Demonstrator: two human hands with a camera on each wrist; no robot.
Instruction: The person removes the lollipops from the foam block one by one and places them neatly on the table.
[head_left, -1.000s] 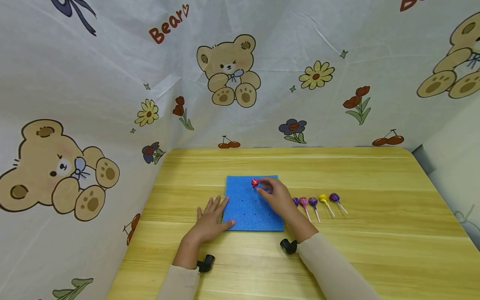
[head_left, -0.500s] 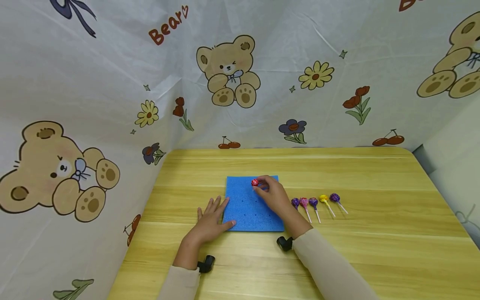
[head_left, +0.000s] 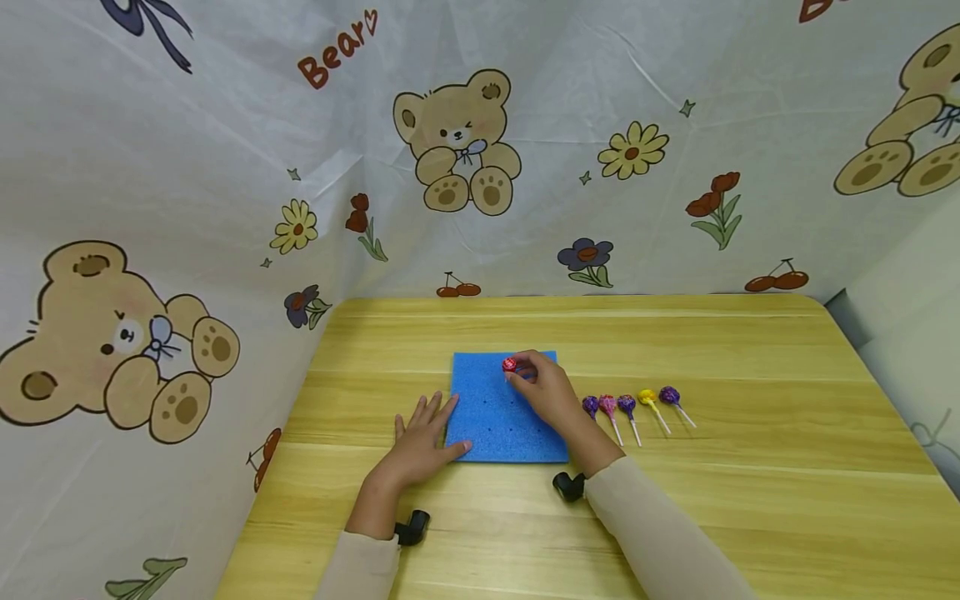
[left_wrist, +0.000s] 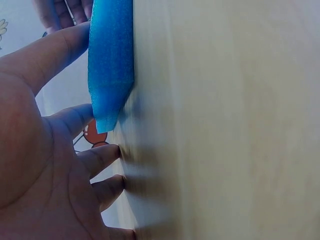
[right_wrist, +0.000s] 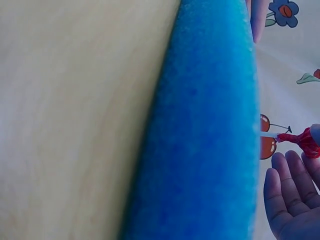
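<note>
A blue foam board [head_left: 480, 417] with rows of small holes lies on the table. My left hand [head_left: 420, 446] rests at its left edge with spread fingers, thumb on the top and the other fingertips reaching down to the table in the left wrist view. A red-wrapped lollipop [head_left: 509, 365] stands upright at the board's far part. My right hand [head_left: 546, 387] pinches its head between thumb and fingers. In the right wrist view the lollipop's white stick [right_wrist: 268, 134] meets the board's top surface, and the red wrapper [right_wrist: 300, 141] is partly covered by the thumb.
Right of the board lie several more lollipops in a row: a purple one [head_left: 591, 406], a pink one [head_left: 607, 405], another purple one [head_left: 627, 405], a yellow one [head_left: 648, 397] and a dark purple one [head_left: 670, 395]. A bear-print cloth [head_left: 525, 250] hangs behind the wooden table [head_left: 750, 500].
My right hand has moved slightly left and its thumb and fingers have closed in on the red lollipop. The left hand and the board have stayed put.
</note>
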